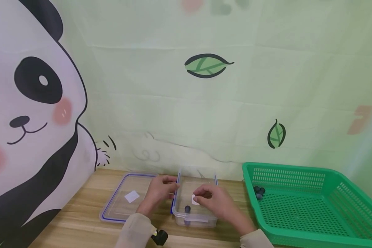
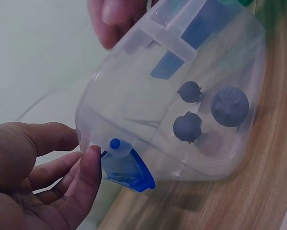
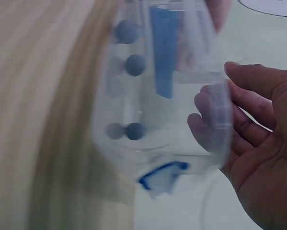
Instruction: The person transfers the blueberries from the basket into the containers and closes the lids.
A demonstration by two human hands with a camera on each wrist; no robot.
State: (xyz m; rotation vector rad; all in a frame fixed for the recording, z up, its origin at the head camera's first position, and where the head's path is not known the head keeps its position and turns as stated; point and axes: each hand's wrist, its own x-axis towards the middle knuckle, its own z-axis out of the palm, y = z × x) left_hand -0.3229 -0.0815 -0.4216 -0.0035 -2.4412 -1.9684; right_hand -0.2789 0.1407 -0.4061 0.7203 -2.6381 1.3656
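A clear plastic box [image 1: 201,222] with blue-edged side clips stands on the table with its top off. Three blueberries [image 2: 229,106] lie in it in the left wrist view. My left hand [image 1: 160,190] pinches the left rim between thumb and fingers, above a blue clip [image 2: 129,170]. My right hand [image 1: 215,201] reaches over the right rim, fingers loosely bent above the inside of the box. In the right wrist view its fingertips [image 3: 204,98] show through the clear wall, the thumb apart from them, nothing held. A white square [image 1: 194,199] shows beneath these fingers.
Left of the box lies its clear lid [image 1: 114,206] with a blue seal and a white label [image 1: 132,196]. A green plastic basket [image 1: 297,237] stands at the right, several blueberries [image 1: 259,192] in its left corner. A printed cloth [image 1: 161,103] hangs behind the table [image 1: 80,220].
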